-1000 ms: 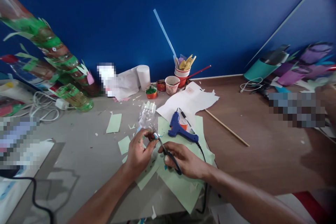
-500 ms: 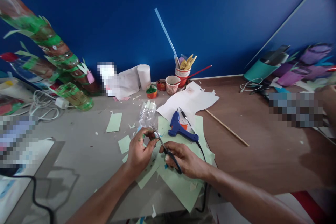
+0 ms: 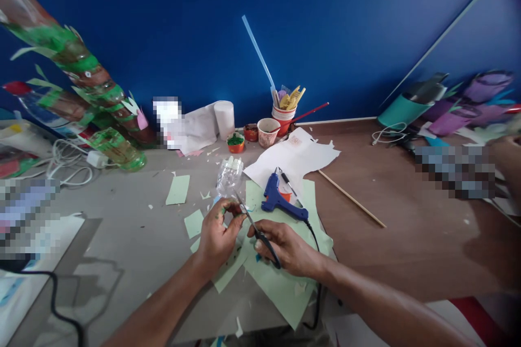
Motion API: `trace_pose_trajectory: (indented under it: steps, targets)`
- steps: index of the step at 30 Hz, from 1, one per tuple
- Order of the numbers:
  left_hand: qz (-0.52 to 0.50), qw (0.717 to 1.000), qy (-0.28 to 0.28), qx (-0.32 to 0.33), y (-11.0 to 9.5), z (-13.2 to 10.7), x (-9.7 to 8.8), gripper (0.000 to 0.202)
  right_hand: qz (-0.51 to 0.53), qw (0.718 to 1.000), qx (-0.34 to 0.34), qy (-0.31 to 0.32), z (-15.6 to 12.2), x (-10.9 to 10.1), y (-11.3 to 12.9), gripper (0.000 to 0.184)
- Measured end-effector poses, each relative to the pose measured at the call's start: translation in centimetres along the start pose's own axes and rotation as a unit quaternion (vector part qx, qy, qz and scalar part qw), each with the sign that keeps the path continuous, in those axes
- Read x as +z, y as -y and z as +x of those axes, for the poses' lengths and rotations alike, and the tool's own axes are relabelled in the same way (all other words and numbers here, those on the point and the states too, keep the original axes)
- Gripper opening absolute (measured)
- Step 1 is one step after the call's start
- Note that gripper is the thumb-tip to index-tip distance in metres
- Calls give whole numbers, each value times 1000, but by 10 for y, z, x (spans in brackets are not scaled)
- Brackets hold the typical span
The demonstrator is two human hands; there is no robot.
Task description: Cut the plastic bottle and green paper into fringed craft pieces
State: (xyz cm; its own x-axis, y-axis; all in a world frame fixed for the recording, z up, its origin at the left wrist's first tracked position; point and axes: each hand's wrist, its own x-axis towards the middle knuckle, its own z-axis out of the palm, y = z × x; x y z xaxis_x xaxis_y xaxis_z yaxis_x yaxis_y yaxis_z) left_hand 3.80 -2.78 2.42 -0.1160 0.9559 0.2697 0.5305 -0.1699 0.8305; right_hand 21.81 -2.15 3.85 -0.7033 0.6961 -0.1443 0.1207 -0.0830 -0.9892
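Observation:
My right hand [image 3: 287, 249] grips black-handled scissors [image 3: 254, 227], whose blades point up and left toward my left hand [image 3: 217, 233]. The left hand's fingers are pinched on a small piece I cannot make out, right at the blade tips. Both hands hover over pale green paper sheets [image 3: 280, 287] on the grey table [image 3: 122, 227]. A clear plastic bottle piece [image 3: 228, 176] lies just beyond my left hand. A blue glue gun [image 3: 279, 200] rests on the green paper beyond my right hand, its black cord running toward me.
White paper [image 3: 293, 160], paint cups [image 3: 266, 131], a cup of brushes [image 3: 284, 111] and a paper roll [image 3: 223, 118] stand by the blue wall. Painted green bottle figures [image 3: 81, 92] lean at left; a wooden stick [image 3: 352, 199] and purple and teal crafts [image 3: 448, 103] lie at right.

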Motion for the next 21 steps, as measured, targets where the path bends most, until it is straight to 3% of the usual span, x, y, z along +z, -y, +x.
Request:
trace_pose_trajectory:
  steps: [21]
  targets:
    - [-37, 999, 4, -13, 0, -1, 2, 8, -5, 1000, -17, -7, 0, 1, -4, 28]
